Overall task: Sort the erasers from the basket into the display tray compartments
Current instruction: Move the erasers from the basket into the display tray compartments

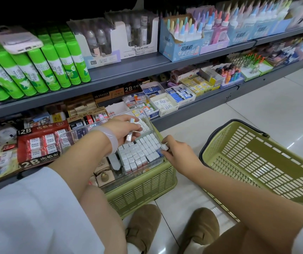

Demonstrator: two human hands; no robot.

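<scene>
Above the display tray (148, 123), the left hand (124, 128) grips erasers (129, 137); the right hand (176, 153) pinches one eraser (164, 147) at its rim.

A single wide-angle head camera looks forward and steeply down, close over the hands, toward the low shelf (193, 107) ahead and the floor (257, 110) beneath, edges bowed.

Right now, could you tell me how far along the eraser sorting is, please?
Well along, by the look of it. The near compartment of the clear tray is packed with rows of erasers, and the right basket looks empty. In hand: the left hand holds a few erasers over the tray; the right hand pinches one at its edge. The far compartment is partly filled.
</scene>
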